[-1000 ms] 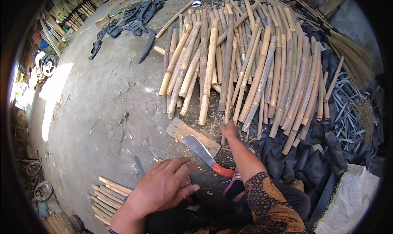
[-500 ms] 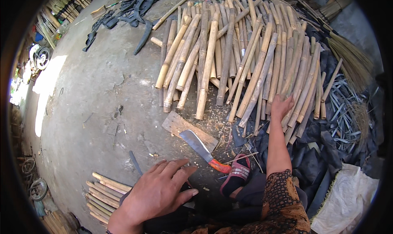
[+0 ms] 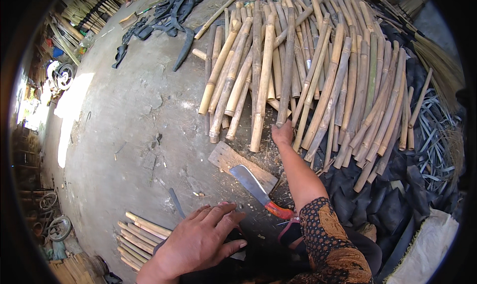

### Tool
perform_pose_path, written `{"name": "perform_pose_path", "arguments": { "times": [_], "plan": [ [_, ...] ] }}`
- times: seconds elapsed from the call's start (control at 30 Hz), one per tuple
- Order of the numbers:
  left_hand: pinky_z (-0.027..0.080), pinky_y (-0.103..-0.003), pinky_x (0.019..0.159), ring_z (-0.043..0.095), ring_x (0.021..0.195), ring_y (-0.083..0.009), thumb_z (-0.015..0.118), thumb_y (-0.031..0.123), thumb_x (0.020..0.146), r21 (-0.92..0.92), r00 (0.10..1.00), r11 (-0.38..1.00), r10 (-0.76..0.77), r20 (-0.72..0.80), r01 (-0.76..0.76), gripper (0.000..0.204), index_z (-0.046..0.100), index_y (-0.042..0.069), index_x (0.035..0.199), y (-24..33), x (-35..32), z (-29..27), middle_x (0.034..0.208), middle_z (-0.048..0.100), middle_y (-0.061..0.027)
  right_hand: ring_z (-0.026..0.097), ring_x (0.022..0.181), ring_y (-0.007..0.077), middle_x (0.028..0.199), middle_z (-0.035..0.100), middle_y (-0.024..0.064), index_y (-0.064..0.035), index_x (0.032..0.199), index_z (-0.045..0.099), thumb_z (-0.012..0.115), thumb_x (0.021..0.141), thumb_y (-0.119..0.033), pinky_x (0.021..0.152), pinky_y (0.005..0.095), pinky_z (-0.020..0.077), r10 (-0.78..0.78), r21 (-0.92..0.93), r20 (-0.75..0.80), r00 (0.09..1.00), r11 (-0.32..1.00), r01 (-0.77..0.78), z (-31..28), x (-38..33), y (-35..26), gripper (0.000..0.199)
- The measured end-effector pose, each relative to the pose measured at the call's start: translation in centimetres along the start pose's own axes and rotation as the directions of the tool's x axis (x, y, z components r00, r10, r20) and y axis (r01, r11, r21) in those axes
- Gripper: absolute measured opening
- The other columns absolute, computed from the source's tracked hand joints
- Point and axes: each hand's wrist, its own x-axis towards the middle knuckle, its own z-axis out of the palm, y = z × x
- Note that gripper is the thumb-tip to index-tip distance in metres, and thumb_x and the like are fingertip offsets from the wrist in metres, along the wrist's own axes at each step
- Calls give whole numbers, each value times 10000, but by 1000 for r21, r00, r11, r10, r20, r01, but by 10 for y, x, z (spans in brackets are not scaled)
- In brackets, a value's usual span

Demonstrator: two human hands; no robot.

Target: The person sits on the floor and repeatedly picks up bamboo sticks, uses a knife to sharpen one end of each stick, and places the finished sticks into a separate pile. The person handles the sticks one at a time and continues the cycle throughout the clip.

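My right hand (image 3: 282, 133) is closed around the lower end of a bamboo pole (image 3: 285, 75) in the middle of a wide pile. The other bamboo poles (image 3: 325, 100) lie side by side and partly crossed, cut ends toward me. Low in front of me hovers my left hand (image 3: 201, 239), fingers apart and holding nothing. Between my hands and the pile, a broad-bladed machete (image 3: 251, 184) with an orange-red handle rests across a short wooden board (image 3: 226, 157). My right forearm passes close to its handle.
Left of my left hand lies a smaller group of bamboo poles (image 3: 136, 242), beside a thin dark strip (image 3: 176, 202). Black rubber-like strips (image 3: 174, 15) lie at the far left. Dark sheeting (image 3: 362, 199), pale shredded strips (image 3: 437, 130) and a white sack (image 3: 427, 246) line the right.
My right hand has moved left, from poles on the right side of the pile to the end of a middle pole. The left hand stays low and open. The whole view has shifted slightly.
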Motion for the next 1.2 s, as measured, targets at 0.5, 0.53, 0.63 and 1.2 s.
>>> {"name": "perform_pose_path", "arguments": {
  "times": [0.5, 0.53, 0.63, 1.2],
  "plan": [
    [514, -450, 1020, 624, 1194, -373, 727, 410, 918, 7, 998, 999, 54, -38, -54, 544, 589, 95, 1340, -4, -20, -1, 1348, 611, -156, 652, 1073, 476, 1085, 709, 286, 42, 1156, 643, 737, 880, -355, 933, 496, 499, -108, 17, -375, 921, 992, 123, -180, -1, 39, 493],
    [514, -452, 1020, 623, 1194, -375, 729, 410, 917, 33, 999, 998, 53, -11, -53, 545, 589, 94, 1339, -4, -21, -3, 1351, 611, -157, 649, 1057, 485, 1081, 702, 291, 25, 1154, 650, 734, 876, -353, 913, 498, 507, -121, -42, -410, 904, 993, 114, -196, -1, 45, 476],
    [492, -468, 1049, 593, 1243, -401, 684, 420, 956, -30, 999, 999, 33, -37, -34, 531, 580, 100, 1367, -10, -21, -4, 1367, 586, -204, 659, 1013, 483, 1059, 698, 271, -3, 1141, 651, 748, 854, -255, 871, 512, 518, -251, -131, -519, 817, 968, 214, -229, -9, 57, 393],
    [517, -414, 825, 549, 844, -209, 641, 530, 982, -379, -13, 383, -718, -696, -842, 532, 473, 65, 1179, -127, -100, -52, 959, 531, -71, 566, 1182, 433, 1240, 585, 253, -7, 1207, 600, 816, 801, -267, 1001, 509, 457, -446, -251, 75, 892, 857, 450, -104, -194, 31, 529]
  ]
}}
